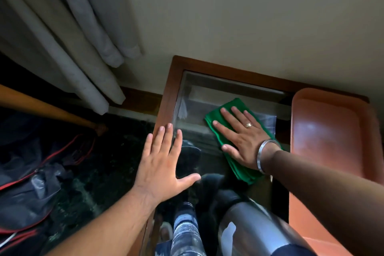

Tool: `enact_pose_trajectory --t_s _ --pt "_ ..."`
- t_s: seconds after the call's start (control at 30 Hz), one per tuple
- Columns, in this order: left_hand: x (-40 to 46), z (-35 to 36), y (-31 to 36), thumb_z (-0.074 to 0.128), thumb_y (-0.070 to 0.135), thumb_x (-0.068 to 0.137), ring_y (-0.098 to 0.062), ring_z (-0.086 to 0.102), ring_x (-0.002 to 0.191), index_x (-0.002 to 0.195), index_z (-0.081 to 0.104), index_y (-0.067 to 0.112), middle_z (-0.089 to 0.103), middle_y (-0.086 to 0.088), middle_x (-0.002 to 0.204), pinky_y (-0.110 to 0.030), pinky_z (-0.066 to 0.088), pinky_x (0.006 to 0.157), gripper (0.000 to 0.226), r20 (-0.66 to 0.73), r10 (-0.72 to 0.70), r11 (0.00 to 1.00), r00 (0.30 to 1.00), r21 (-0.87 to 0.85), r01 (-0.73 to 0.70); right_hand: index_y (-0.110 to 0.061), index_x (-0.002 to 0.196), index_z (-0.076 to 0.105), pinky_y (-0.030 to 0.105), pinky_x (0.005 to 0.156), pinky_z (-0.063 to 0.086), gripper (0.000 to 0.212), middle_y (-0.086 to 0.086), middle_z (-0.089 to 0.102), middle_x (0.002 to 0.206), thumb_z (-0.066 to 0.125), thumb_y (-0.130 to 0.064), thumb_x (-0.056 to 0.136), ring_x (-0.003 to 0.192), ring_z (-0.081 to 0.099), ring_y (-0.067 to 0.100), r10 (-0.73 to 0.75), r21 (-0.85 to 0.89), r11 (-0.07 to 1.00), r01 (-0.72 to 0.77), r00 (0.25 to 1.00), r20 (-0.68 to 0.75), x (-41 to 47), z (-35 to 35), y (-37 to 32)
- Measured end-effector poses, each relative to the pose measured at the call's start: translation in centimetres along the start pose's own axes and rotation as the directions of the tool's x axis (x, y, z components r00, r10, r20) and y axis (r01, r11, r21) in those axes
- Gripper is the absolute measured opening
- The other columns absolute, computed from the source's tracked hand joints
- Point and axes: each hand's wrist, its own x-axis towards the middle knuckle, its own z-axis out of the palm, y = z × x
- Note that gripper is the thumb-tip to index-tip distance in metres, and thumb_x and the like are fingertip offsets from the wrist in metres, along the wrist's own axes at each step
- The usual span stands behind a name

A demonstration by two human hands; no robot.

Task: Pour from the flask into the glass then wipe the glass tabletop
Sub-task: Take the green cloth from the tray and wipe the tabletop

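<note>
I judge wiping underway: my right hand [243, 141], fingers flat, presses a green cloth [230, 110] on the glass tabletop [207, 151]; left hand [164, 164] splayed, empty, beside it; flask [255, 228] near my wrist.

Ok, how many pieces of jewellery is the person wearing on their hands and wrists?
2, both on the right hand: a gold ring on one finger, a silver metal bangle round the wrist. The bare left hand shows none.

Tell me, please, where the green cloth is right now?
The cloth lies flat on the tabletop, centre-right in the head view, under the right hand, left of the tray.
</note>
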Motion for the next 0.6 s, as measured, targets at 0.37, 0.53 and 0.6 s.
enact_pose_trajectory --t_s 0.37,0.53,0.6 --pt "16.1 -4.2 -4.5 0.015 0.055 0.097 -0.030 -0.002 0.155 0.157 0.008 0.040 0.001 -0.008 0.170 -0.042 -0.004 0.124 0.062 -0.013 0.216 0.976 0.976 0.011 -0.216 -0.025 0.151 0.023 0.046 0.119 0.008 0.068 0.019 0.014 0.160 0.030 -0.051 0.088 0.146 0.014 0.037 0.295 0.126 0.951 -0.284 0.952 -0.080 -0.2 0.5 -0.9" --pt "16.3 -4.1 -4.8 0.016 0.054 0.095 -0.031 0.004 0.155 0.156 0.018 0.039 0.008 -0.009 0.169 -0.042 -0.002 0.124 0.064 -0.033 0.237 0.969 0.971 -0.058 -0.239 -0.025 0.145 0.038 0.055 0.115 0.015 0.063 0.020 0.030 0.155 0.047 -0.045 0.086 0.141 0.030 0.038 -0.561 0.055 0.825 0.563 0.826 -0.050 -0.5 1.0 -5.2" --pt "16.4 -4.1 -4.9 0.016 0.053 0.096 -0.030 0.002 0.155 0.156 0.017 0.041 0.006 -0.008 0.169 -0.042 -0.003 0.124 0.062 -0.034 0.237 0.969 0.971 -0.065 -0.239 -0.026 0.142 0.044 0.054 0.114 0.022 0.060 0.015 0.035 0.154 0.056 -0.038 0.085 0.140 0.034 0.034 -0.774 0.050 0.632 0.773 0.633 0.007 0.4 0.5 -4.7"
